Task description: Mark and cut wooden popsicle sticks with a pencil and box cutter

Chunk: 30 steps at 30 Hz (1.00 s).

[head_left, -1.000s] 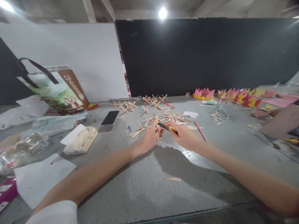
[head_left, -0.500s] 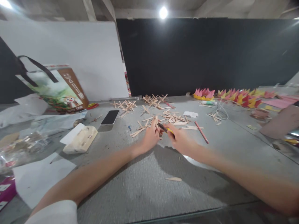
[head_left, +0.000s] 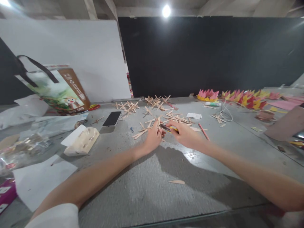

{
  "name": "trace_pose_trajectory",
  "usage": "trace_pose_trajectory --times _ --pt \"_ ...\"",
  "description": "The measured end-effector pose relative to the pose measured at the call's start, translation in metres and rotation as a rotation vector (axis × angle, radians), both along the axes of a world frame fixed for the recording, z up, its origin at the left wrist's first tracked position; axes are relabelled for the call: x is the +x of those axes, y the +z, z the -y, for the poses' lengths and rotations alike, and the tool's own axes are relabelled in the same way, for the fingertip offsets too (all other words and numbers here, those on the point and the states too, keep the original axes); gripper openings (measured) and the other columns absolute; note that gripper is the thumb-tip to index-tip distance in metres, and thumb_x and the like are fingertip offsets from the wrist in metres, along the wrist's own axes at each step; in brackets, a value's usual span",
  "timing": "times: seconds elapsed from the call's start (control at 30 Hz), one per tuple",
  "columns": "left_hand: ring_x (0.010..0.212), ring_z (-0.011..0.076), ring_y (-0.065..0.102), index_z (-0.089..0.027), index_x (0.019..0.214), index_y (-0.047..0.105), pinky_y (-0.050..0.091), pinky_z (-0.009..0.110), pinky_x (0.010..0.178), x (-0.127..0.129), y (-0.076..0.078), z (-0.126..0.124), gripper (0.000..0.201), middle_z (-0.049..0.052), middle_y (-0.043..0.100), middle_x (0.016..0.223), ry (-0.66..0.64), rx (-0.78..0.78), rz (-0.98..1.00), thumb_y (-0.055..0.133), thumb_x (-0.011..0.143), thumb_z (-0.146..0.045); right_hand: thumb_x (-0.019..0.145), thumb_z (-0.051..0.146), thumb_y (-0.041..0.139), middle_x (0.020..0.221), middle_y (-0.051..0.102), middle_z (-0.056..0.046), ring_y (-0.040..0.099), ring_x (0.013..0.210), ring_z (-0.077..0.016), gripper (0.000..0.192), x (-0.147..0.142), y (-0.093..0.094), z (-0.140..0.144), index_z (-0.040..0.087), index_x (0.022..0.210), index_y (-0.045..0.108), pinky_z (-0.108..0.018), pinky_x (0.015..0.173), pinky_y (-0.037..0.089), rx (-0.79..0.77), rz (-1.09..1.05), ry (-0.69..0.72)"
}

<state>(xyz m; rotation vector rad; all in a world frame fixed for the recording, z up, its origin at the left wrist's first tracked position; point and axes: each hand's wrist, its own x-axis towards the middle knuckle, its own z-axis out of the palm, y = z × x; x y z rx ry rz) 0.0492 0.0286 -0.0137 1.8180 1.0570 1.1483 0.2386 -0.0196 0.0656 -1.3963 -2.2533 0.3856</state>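
Note:
My left hand [head_left: 154,136] is closed around a wooden craft stick [head_left: 159,121] that stands nearly upright from its fingers. My right hand [head_left: 183,133] grips a yellow and black tool [head_left: 174,129], which looks like a utility knife. Its dark front end [head_left: 165,127] points left and meets the stick at the left fingers; the exact contact is too small to make out. Just behind both hands lies a loose heap of craft sticks [head_left: 177,118]. A single pointed stick piece [head_left: 177,182] rests on the table nearer to me.
Crossed sticks [head_left: 129,107] lie at the back, with a phone [head_left: 112,119] and a tissue pack [head_left: 83,142] to the left. A red pencil-like stick [head_left: 203,131] is by my right hand. Paper flowers [head_left: 244,98], a white cord [head_left: 225,114] and a shopping bag [head_left: 68,91] stand farther off.
My right hand has shifted slightly up and to the right with the tool, its forearm now higher and partly over the red stick. My left hand stays in place with the craft stick.

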Motion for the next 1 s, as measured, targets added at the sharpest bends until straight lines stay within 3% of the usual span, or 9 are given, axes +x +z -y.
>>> trace_pose_trajectory --times 0.1,0.17,0.37,0.43,0.6,0.67,0.73,0.83,1.0 --pt "0.070 0.0181 0.073 -0.023 0.134 0.051 0.058 0.028 0.062 0.000 0.000 -0.001 0.033 0.003 0.075 0.084 0.012 0.036 -0.023 0.049 0.101 -0.019 0.104 0.024 0.041 0.082 0.076 -0.007 0.057 0.059 -0.0197 0.047 -0.005 -0.037 0.009 0.016 0.145 0.061 -0.030 0.063 0.035 0.028 -0.045 -0.088" --pt "0.070 0.0185 0.073 -0.022 0.133 0.052 0.058 0.028 0.062 0.000 0.000 -0.001 0.032 0.003 0.074 0.082 0.015 0.072 -0.045 0.049 0.101 -0.019 0.103 0.025 0.042 0.077 0.074 -0.006 0.054 0.055 -0.0195 0.050 -0.005 -0.045 0.012 0.015 0.150 0.059 -0.030 0.061 0.033 0.033 -0.033 -0.101" --pt "0.072 0.0179 0.074 -0.023 0.144 0.046 0.059 0.026 0.063 0.000 -0.006 -0.002 0.042 0.003 0.077 0.088 -0.012 0.044 -0.028 0.050 0.102 -0.021 0.098 0.019 0.047 0.095 0.079 -0.009 0.061 0.067 -0.0183 0.036 0.002 0.010 0.000 0.020 0.120 0.075 -0.029 0.065 0.036 -0.020 0.001 0.005" --pt "0.073 0.0172 0.074 -0.022 0.144 0.046 0.057 0.025 0.063 0.000 -0.006 -0.003 0.043 0.003 0.077 0.089 -0.016 0.035 -0.021 0.051 0.101 -0.019 0.098 0.018 0.047 0.095 0.078 -0.009 0.062 0.069 -0.0186 0.035 -0.001 0.012 -0.001 0.020 0.118 0.075 -0.029 0.065 0.036 -0.009 0.006 -0.009" --pt "0.068 0.0169 0.071 -0.021 0.135 0.053 0.054 0.025 0.063 -0.002 -0.001 0.000 0.035 0.001 0.074 0.081 0.019 0.067 -0.032 0.050 0.100 -0.016 0.102 0.024 0.043 0.066 0.067 -0.002 0.049 0.049 -0.0180 0.050 -0.010 -0.044 0.010 0.015 0.147 0.061 -0.028 0.057 0.030 0.045 -0.076 -0.117" --pt "0.068 0.0172 0.071 -0.021 0.136 0.053 0.054 0.025 0.062 -0.002 0.001 0.001 0.034 0.001 0.073 0.080 0.019 0.072 -0.033 0.051 0.102 -0.018 0.103 0.026 0.042 0.063 0.066 -0.001 0.047 0.046 -0.0178 0.051 -0.009 -0.058 0.012 0.015 0.150 0.059 -0.029 0.056 0.029 0.057 -0.089 -0.113" --pt "0.068 0.0173 0.072 -0.020 0.139 0.052 0.054 0.025 0.061 -0.001 0.002 0.002 0.036 0.002 0.073 0.081 0.016 0.050 -0.023 0.051 0.103 -0.019 0.103 0.026 0.044 0.071 0.073 -0.004 0.054 0.050 -0.0183 0.048 -0.006 -0.057 0.010 0.016 0.146 0.063 -0.029 0.058 0.033 0.062 -0.112 -0.094" --pt "0.069 0.0166 0.072 -0.020 0.148 0.049 0.055 0.023 0.060 0.001 0.002 0.001 0.043 0.003 0.075 0.085 0.004 0.011 0.005 0.051 0.104 -0.021 0.102 0.024 0.048 0.101 0.082 -0.012 0.069 0.070 -0.0212 0.042 0.000 -0.042 0.006 0.018 0.138 0.069 -0.029 0.067 0.043 0.076 -0.157 -0.081" --pt "0.074 0.0165 0.074 -0.023 0.156 0.049 0.058 0.023 0.060 0.002 0.001 -0.004 0.053 0.003 0.076 0.089 0.006 -0.040 0.063 0.057 0.105 -0.029 0.104 0.024 0.047 0.123 0.081 -0.015 0.077 0.093 -0.0264 0.049 0.004 -0.035 0.013 0.018 0.151 0.062 -0.033 0.079 0.053 0.066 -0.172 -0.060"
